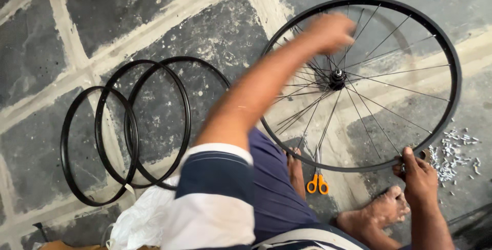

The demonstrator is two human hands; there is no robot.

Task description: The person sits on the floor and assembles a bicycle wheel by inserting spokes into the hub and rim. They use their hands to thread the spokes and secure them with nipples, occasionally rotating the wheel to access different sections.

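The person sat on the stone floor (154, 19) lacing a black spoked wheel (359, 83), right hand (417, 173) fingers clenched on its near rim, left hand (328, 32) blurred above the hub, grip unclear; seating another spoke likely wanted steady aim.

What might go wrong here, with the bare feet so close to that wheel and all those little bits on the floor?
The left hand reaches among thin spokes; fingers might get pinched or scraped. The bare foot lies near the wheel rim and the scattered small metal pieces, which could hurt if stepped on. The orange-handled scissors lie partly under the rim, beside the other foot.
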